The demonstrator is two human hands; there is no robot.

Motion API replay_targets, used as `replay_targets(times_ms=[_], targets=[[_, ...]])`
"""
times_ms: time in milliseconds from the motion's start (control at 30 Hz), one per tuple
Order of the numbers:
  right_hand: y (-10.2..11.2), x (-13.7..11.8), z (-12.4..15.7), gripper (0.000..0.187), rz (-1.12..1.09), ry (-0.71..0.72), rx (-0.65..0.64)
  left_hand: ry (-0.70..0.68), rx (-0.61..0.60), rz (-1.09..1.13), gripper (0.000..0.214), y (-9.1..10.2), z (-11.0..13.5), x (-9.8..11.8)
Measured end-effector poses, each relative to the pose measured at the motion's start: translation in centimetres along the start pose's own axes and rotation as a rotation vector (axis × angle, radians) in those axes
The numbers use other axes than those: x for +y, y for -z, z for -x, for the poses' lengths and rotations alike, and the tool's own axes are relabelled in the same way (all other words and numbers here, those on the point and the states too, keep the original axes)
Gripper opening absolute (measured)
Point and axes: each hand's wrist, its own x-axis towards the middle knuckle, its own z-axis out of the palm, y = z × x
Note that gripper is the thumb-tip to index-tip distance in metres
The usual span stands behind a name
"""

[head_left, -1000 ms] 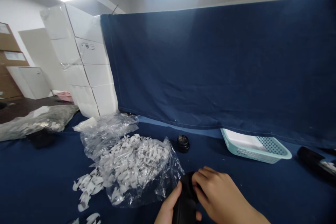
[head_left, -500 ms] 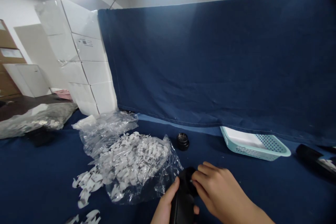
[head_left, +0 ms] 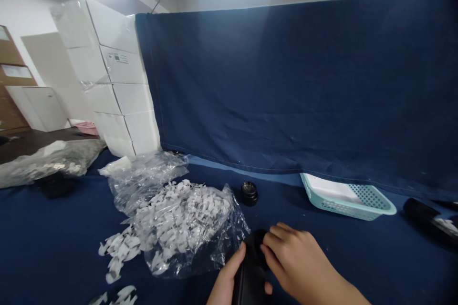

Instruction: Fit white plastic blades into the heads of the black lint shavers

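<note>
A black elongated object with a rounded head (head_left: 248, 274) stands tilted at the bottom middle, its lower end cut off by the frame. My left hand (head_left: 229, 274) is wrapped round its body, thumb along the near left side and a fingertip showing on the right. Against the rounded head, my right hand (head_left: 295, 257) is closed with its fingers curled in a pinch; whatever lies between the fingertips is hidden. To the left of my hands, many small white plastic pieces (head_left: 189, 217) lie in an open clear plastic bag (head_left: 232, 238), and some are spilled on the blue cloth.
Small black round parts (head_left: 249, 193) sit stacked beyond my hands. A turquoise basket (head_left: 352, 207) with white contents is at the right, near a black item (head_left: 425, 217). White boxes (head_left: 121, 86) are stacked at back left, beside a blue curtain (head_left: 286, 86). Another filled bag (head_left: 53, 162) lies far left.
Both hands stay on the black object. The right hand's fingers have turned slightly at its head; the view has shifted a little.
</note>
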Motion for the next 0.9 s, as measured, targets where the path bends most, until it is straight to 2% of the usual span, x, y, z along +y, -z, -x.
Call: replay_targets(times_ms=[200,333,467,567,667,767,900], targets=[[-0.9,-0.1,-0.3,0.025,0.002,-0.076,0.002,0.058,0.049,-0.020,0.067,-0.9,0.4,0.3],[-1.0,0.2,-0.1,0.027,-0.077,-0.105,0.042,0.091,-0.015,0.030,0.075,-0.9,0.3,0.6],[-0.8,1.8,-0.9,0.029,-0.298,-0.182,0.188,0.119,-0.136,0.077,0.081,-0.1,0.0,0.7],[-1.1,3.8,-3.1,0.029,-0.300,-0.297,0.230,0.150,-0.120,0.098,0.086,0.2,-0.3,0.7],[-2.2,5.6,-6.7,0.029,-0.258,-0.300,0.180,0.152,-0.083,0.097,0.088,0.2,-0.3,0.8],[-3.7,6.7,-10.1,0.042,-0.206,-0.249,0.074,0.125,-0.039,0.112,0.085,0.0,-0.2,1.1],[-5.1,7.2,-12.7,0.033,-0.154,-0.179,-0.071,0.069,0.010,0.181,0.078,-0.2,0.0,1.5]])
